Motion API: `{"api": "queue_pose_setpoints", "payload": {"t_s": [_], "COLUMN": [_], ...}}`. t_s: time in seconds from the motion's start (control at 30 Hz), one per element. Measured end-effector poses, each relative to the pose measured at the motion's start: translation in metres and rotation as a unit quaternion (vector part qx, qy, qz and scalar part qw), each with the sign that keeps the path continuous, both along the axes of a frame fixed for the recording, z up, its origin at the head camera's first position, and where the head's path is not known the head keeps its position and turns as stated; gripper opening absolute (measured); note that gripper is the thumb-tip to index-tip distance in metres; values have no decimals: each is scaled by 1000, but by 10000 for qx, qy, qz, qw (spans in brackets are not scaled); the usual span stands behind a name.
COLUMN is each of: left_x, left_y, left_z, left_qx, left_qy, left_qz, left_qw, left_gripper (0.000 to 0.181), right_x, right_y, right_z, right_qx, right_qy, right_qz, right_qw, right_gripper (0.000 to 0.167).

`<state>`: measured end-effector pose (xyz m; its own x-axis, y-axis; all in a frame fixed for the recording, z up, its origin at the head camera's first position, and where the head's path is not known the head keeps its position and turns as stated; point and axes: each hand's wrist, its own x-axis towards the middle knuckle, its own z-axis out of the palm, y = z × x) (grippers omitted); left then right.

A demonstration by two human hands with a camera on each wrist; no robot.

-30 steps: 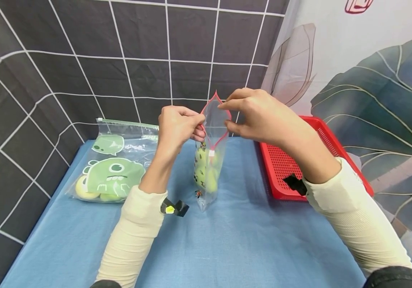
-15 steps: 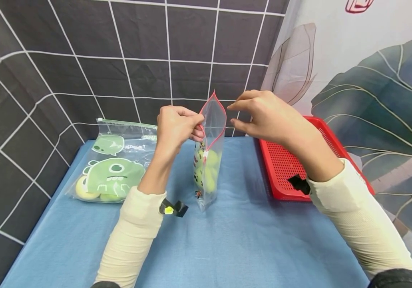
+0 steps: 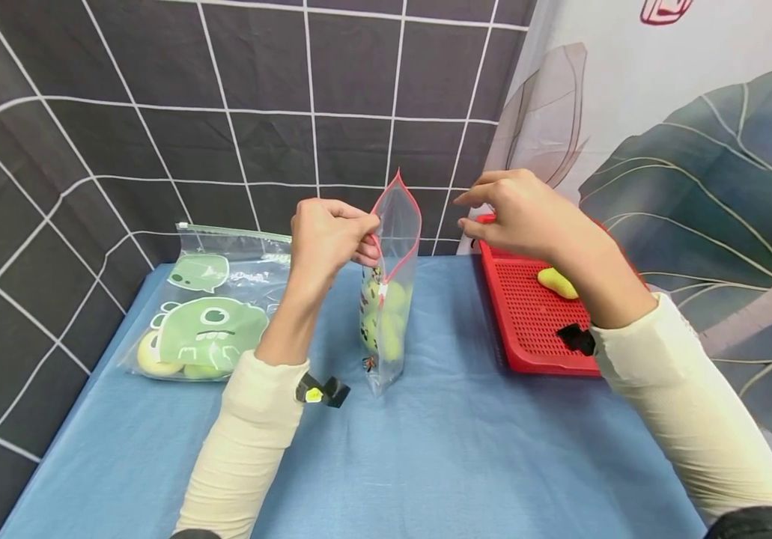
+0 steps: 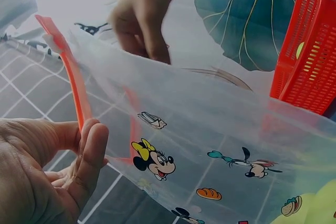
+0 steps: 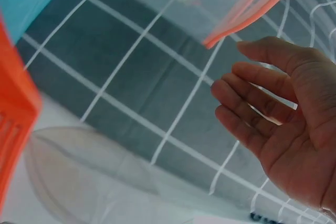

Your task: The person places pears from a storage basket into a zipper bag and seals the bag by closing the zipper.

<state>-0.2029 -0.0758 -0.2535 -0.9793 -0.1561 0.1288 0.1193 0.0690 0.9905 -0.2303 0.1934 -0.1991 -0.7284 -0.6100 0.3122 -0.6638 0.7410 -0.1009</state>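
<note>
My left hand (image 3: 332,236) pinches the red zip edge of a clear zip bag (image 3: 386,322) printed with cartoon figures. The bag stands upright on the blue cloth, its mouth spread apart, with yellow-green rounded things (image 3: 394,329) inside. In the left wrist view, thumb and fingers (image 4: 92,148) grip the red strip (image 4: 73,85). To the right of the bag, my right hand (image 3: 527,213) hovers over the left rim of a red basket (image 3: 514,329). It holds nothing; the right wrist view shows its fingers (image 5: 257,98) loosely bent, apart from the bag.
A yellow, elongated rounded object (image 3: 557,283) lies in the basket, partly behind my right forearm. At the left lies another clear zip bag (image 3: 233,228) with a green cartoon monster and pale round things inside. A dark gridded backdrop (image 3: 352,67) stands behind the table.
My right hand has let go of the bag's red edge and moved right, toward the basket. The yellow object in the basket has come into view. My left hand keeps its hold.
</note>
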Motion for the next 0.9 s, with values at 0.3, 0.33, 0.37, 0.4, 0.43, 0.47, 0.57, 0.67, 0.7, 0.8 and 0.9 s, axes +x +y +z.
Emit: {"api": "queue_pose_setpoints", "payload": {"t_s": [0.3,0.33,0.37,0.4,0.43,0.47,0.57,0.67,0.7,0.8,0.9], "left_x": [1,1,1,1,1,1,2,2,2,2,2], "left_y": [0,0,0,0,0,0,0,-1,-1,-2,-1], "left_z": [-1,-1,-1,-1,-1,-1,-1,-1,0,0,1], "left_qx": [-43,-58,-66,-68,-72,-77,-79,-72,-69,-98,-112], "left_qy": [15,29,45,54,66,65,48,44,45,82,103], "left_qz": [-48,-47,-43,-44,-41,-42,-48,-49,-51,-40,-40], "left_qw": [10000,10000,10000,10000,9999,9999,9999,10000,10000,9999,9999], "left_gripper": [14,15,15,15,15,15,15,15,15,13,13], "right_x": [-34,-38,-42,-46,-49,-53,-61,-68,-70,-76,-83], "right_y": [39,44,48,53,57,62,75,85,88,97,106], "right_z": [-11,-12,-14,-16,-18,-20,-27,-33,-35,-41,-48], "right_qx": [232,260,282,319,351,392,501,585,600,641,707], "right_qy": [-496,-586,-647,-712,-755,-820,-998,-1153,-1209,-1442,-1667], "right_qz": [-651,-753,-828,-897,-953,-1027,-1222,-1379,-1435,-1598,-1747], "right_qw": [9964,9951,9941,9929,9920,9906,9862,9820,9804,9745,9678], "right_gripper": [34,35,34,34,34,34,34,32,32,33,33]}}
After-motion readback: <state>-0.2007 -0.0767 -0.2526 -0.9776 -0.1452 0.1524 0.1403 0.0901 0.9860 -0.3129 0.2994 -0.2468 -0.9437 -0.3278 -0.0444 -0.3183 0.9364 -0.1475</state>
